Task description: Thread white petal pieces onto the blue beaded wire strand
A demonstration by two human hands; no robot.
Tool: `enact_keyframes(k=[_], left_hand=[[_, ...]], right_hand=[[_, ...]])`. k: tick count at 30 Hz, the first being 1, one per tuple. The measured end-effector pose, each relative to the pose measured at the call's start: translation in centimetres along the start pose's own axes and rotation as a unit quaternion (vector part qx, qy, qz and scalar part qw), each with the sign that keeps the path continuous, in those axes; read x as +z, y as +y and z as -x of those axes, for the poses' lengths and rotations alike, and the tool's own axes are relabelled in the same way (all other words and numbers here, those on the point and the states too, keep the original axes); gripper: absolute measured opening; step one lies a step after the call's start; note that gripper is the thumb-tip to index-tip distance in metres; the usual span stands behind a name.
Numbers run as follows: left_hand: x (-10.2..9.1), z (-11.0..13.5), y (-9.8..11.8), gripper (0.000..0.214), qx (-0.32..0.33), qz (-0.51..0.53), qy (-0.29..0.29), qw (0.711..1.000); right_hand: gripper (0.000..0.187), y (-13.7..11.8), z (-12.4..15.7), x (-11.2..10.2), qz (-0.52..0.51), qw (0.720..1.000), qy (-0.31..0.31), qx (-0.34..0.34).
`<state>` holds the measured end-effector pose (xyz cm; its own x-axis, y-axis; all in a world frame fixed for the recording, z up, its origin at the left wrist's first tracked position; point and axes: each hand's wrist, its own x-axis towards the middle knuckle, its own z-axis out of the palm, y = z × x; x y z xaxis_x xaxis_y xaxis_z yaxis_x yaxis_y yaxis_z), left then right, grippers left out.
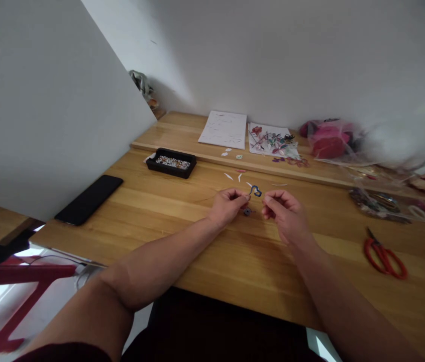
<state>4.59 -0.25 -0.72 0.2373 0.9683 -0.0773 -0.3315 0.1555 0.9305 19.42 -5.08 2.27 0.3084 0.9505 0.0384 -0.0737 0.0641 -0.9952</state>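
My left hand [231, 205] is closed in a pinch, thumb against forefinger, at the end of a thin blue curled strip [257, 192]. The strip loops into the gap between my hands. A fine wire or thread trails out to the left of that hand. Facing it, my right hand [283, 210] also pinches, its fingertips just right of the strip; what they hold is too small to make out. Below the strip, close to the left fingertips, lies a small grey round piece [247, 212]. White petal-shaped slips [228, 176] lie just beyond my hands.
A black tray [189, 171] of small beads and a black phone [89, 200] lie to the left. Red-handled scissors [386, 256] rest at right. On the raised back ledge are a white sheet [223, 129], flower pieces [273, 142] and a bag with pink contents [331, 141].
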Motion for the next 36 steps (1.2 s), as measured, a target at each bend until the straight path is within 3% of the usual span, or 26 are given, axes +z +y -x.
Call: enact_keyframes(k=[6,14,20,31,36], left_hand=[[-0.2,0.0,-0.2,0.025,0.021,-0.019,-0.014,1.000],[-0.3,-0.2,-0.3,0.026,0.025,-0.063,-0.023,0.997],[-0.3,0.0,-0.2,0.024,0.046,-0.109,-0.055,0.991],[-0.1,0.5,0.2,0.012,0.021,-0.145,-0.088,0.985],[-0.3,0.5,-0.2,0.019,0.005,-0.126,-0.078,0.989]], right_hand=[[0.030,0.5,0.2,0.4,0.002,1.000,0.001,0.006],[0.027,0.2,-0.6,-0.5,0.063,0.998,0.019,-0.014],[0.023,0.3,-0.6,-0.9,0.117,0.992,-0.029,-0.024],[0.017,0.0,-1.0,-1.8,0.194,0.978,-0.047,-0.057],[0.023,-0.3,-1.1,-2.0,0.170,0.983,-0.066,-0.013]])
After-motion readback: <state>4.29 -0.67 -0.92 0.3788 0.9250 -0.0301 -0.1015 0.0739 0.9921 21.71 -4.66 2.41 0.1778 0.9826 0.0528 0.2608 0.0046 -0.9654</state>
